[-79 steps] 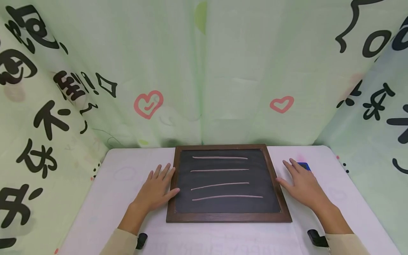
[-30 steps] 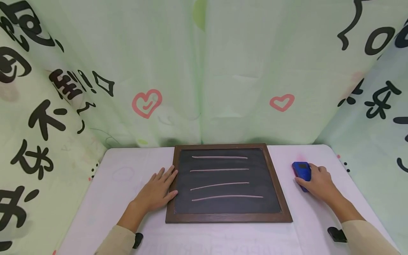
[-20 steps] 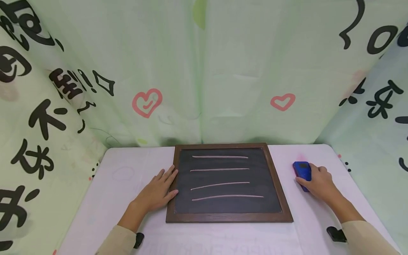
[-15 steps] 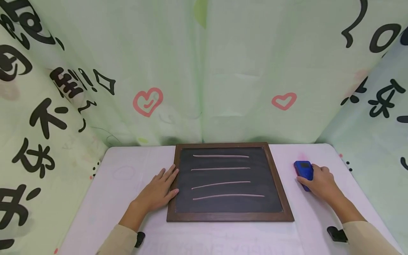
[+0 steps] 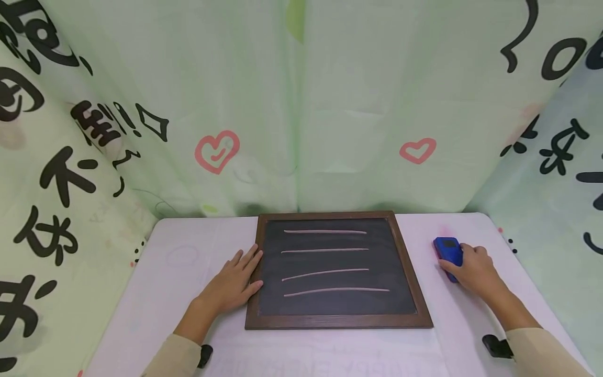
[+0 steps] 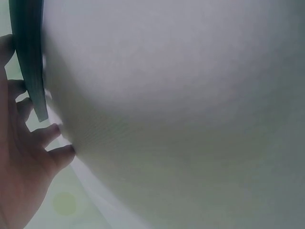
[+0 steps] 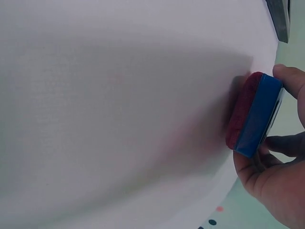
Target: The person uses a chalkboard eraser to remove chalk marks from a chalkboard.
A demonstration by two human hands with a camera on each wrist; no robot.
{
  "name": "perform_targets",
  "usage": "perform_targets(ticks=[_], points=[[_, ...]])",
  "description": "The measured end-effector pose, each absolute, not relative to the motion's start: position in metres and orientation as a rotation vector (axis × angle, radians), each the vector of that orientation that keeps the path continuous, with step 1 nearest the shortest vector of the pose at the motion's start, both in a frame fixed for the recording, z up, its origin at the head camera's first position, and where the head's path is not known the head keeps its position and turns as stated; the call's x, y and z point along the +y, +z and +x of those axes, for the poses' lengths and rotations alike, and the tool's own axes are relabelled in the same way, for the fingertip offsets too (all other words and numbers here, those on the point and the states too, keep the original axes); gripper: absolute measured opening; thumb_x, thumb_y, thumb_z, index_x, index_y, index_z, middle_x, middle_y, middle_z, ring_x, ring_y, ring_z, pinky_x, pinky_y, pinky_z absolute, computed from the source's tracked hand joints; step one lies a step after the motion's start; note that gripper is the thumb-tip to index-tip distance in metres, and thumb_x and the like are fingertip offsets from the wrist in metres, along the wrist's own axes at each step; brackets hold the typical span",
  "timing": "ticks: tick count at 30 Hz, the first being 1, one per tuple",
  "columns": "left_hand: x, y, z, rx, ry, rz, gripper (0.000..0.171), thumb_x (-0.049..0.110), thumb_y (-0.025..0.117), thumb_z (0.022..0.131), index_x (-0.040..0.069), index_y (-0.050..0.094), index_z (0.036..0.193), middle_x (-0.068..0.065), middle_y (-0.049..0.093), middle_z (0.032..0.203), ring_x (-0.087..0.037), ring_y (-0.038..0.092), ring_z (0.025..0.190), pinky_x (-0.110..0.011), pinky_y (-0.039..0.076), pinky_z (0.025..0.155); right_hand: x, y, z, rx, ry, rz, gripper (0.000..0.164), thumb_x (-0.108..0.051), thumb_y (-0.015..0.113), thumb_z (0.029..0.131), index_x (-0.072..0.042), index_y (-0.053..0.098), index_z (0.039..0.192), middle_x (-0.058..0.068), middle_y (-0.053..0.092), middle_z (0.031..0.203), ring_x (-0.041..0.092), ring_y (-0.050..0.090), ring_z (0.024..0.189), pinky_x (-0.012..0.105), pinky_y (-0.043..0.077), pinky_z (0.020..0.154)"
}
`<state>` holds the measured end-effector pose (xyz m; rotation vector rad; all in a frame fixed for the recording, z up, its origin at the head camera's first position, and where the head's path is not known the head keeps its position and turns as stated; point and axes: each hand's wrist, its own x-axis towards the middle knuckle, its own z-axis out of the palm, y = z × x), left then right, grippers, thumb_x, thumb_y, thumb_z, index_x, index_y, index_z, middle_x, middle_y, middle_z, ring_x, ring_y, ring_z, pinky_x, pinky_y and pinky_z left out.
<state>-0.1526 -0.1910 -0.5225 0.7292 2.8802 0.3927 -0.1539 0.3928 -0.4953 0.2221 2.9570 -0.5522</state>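
Where right fingers (image 5: 469, 252) grip, eraser (image 5: 449, 252) partly hidden, sleeves (image 5: 539, 348) cropped

I see the blue, red-padded eraser (image 5: 446, 251) gripped in the right hand (image 5: 478, 272); the brown-framed blackboard (image 5: 335, 262), bearing four pinkish lines (image 5: 325, 251), lies under the left hand's (image 5: 231, 283) fingertips.

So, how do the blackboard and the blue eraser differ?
The blackboard is large; the eraser is much smaller. The blackboard is dark with a brown frame; the eraser is blue with a red pad. The left hand touches the blackboard; the right hand grips the eraser. Both are roughly rectangular.
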Motion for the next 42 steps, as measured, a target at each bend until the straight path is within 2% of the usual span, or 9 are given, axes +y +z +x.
perform_targets(ticks=[8,15,23,42], points=[[-0.192,-0.523,-0.155,2.915,0.383,0.746,0.074,0.050,0.047,0.107,0.012,0.024,0.166,-0.008,0.016,0.174,-0.047,0.026,0.155,-0.067,0.034,0.117,0.395,-0.480,-0.159,2.964,-0.548,0.215,0.086,-0.030,0.071,0.096,0.030,0.028,0.141,0.051,0.035,0.119,0.064,0.046,0.103,0.076,0.050,0.085],[-0.191,-0.521,-0.154,2.909,0.390,0.744,0.073,0.050,0.047,0.107,0.012,0.024,0.166,-0.008,0.017,0.174,-0.047,0.026,0.155,-0.067,0.033,0.117,0.396,-0.468,-0.166,3.009,-0.525,0.155,0.081,-0.028,0.070,0.096,0.030,0.032,0.138,0.051,0.038,0.119,0.064,0.048,0.103,0.076,0.050,0.085],[-0.191,-0.521,-0.153,2.931,0.417,0.761,0.071,0.048,0.049,0.107,0.010,0.029,0.164,-0.012,0.023,0.172,-0.049,0.030,0.152,-0.068,0.035,0.116,0.390,-0.458,-0.174,3.035,-0.508,0.029,0.079,-0.027,0.072,0.097,0.028,0.035,0.140,0.052,0.039,0.127,0.064,0.046,0.112,0.076,0.046,0.091],[-0.192,-0.527,-0.153,2.901,0.405,0.736,0.074,0.051,0.046,0.107,0.014,0.023,0.166,-0.006,0.016,0.174,-0.046,0.024,0.156,-0.067,0.032,0.119,0.362,-0.457,-0.195,2.977,-0.487,-0.165,0.077,-0.027,0.072,0.096,0.019,0.037,0.147,0.045,0.041,0.138,0.063,0.044,0.125,0.075,0.042,0.100]])
